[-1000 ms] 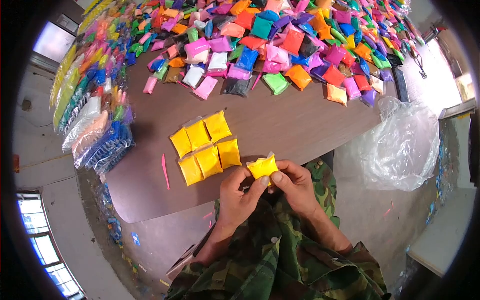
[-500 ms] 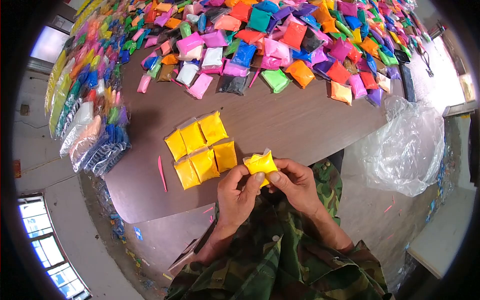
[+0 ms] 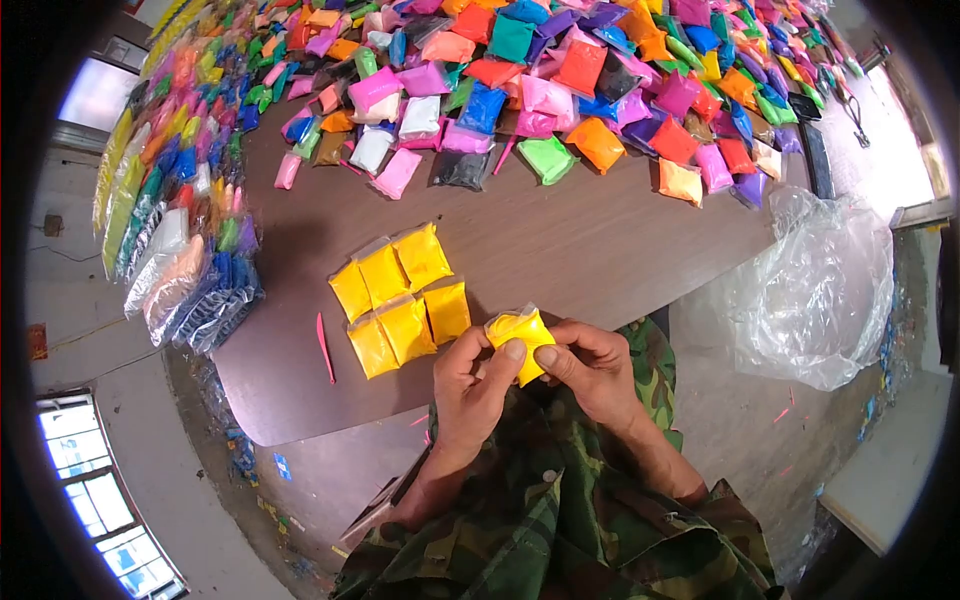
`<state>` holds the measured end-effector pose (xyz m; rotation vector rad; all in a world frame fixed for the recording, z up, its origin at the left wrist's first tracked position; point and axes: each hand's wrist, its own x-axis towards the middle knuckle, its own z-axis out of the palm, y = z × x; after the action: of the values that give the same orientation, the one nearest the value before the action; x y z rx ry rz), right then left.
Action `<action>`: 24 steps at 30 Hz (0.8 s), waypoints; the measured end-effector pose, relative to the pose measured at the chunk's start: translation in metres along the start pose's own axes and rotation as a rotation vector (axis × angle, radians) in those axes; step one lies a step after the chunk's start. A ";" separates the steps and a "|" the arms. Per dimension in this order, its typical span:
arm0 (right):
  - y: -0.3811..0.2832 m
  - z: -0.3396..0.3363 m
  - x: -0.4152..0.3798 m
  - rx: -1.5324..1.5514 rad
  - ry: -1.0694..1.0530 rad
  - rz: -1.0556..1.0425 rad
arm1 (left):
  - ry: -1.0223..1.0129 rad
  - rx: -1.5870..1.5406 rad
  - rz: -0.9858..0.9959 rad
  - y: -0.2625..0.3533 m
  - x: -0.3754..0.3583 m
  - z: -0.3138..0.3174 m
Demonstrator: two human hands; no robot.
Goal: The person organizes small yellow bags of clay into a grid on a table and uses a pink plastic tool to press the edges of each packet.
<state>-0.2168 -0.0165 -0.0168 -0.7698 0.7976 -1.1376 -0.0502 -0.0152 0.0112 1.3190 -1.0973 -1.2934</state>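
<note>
A small yellow packet [image 3: 522, 338] in clear wrapping is pinched between both hands, just off the near edge of the table. My left hand [image 3: 474, 385] grips its left side, thumb pressed on the front. On the right side my right hand [image 3: 595, 372] holds it the same way, fingers curled behind. Left of the hands, several matching yellow packets [image 3: 405, 330] lie in two close rows on the brown table [image 3: 560, 240]. A thin pink plastic stick [image 3: 325, 347] rests beside those rows.
A large heap of multicoloured packets [image 3: 540, 95] covers the table's far side. Bundled clear bags of packets [image 3: 185, 250] line the left edge. At the right hangs a big crumpled clear plastic bag [image 3: 815, 300]. Scraps litter the floor [image 3: 740, 430].
The yellow packet has tilted slightly in my fingers and shows more of its front face. Both hands keep their grip, with small thumb shifts. The view has shifted slightly.
</note>
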 end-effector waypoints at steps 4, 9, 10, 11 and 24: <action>0.001 -0.002 -0.001 -0.038 -0.012 0.001 | 0.007 0.066 0.020 -0.002 -0.001 -0.001; -0.010 0.001 0.003 -0.130 -0.070 -0.133 | -0.047 0.255 0.111 -0.001 0.000 -0.008; -0.012 0.002 0.003 -0.130 -0.064 -0.121 | -0.059 0.273 0.140 0.001 0.001 -0.007; -0.015 0.002 0.002 -0.130 -0.058 -0.109 | -0.070 0.291 0.169 0.004 0.002 -0.006; -0.006 -0.004 0.004 -0.029 -0.009 -0.126 | -0.133 0.340 0.184 0.010 -0.002 -0.004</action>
<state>-0.2225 -0.0223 -0.0144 -0.8584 0.7688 -1.2359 -0.0464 -0.0147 0.0218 1.3517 -1.5468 -1.1031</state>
